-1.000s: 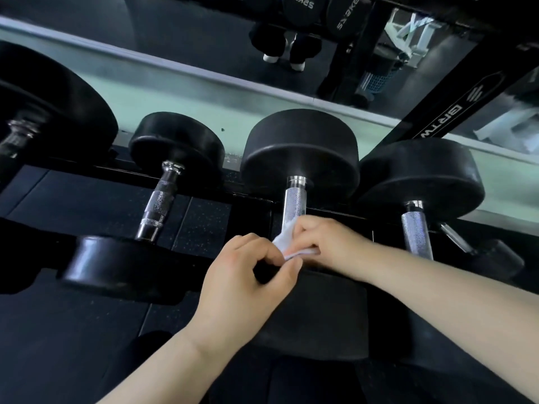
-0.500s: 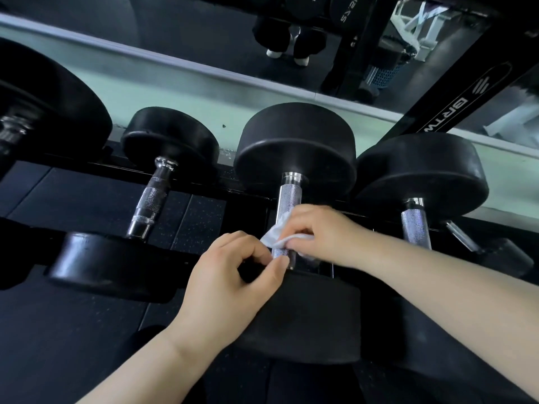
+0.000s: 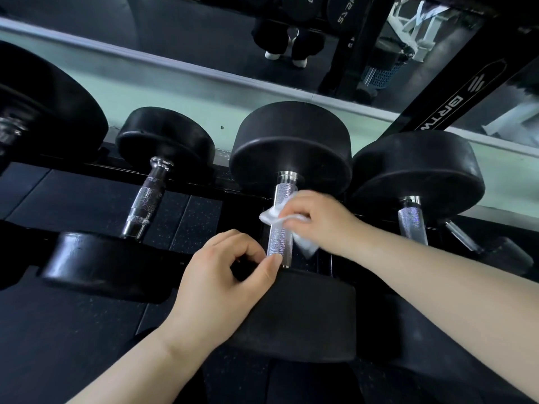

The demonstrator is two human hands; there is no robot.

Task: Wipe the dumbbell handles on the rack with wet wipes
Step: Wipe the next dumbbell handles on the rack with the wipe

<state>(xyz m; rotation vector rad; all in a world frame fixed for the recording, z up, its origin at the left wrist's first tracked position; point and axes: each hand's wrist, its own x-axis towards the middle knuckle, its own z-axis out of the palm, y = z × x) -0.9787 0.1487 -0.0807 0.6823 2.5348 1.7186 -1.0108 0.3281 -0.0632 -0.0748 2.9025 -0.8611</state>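
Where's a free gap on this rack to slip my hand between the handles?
Bare gap between the small dumbbell's handle and the wiped handle. Crowded: the right hand and wipe fill the space toward the next handle rightward.

Right hand [image 3: 318, 220] slides the wet wipe [image 3: 272, 217] up the middle dumbbell's handle [image 3: 279, 246], from the near end to about mid-handle, closer to the far head. Bare knurling now shows below the wipe. A gap opens between the wipe and the left hand [image 3: 224, 278], which touched it 1 s ago.
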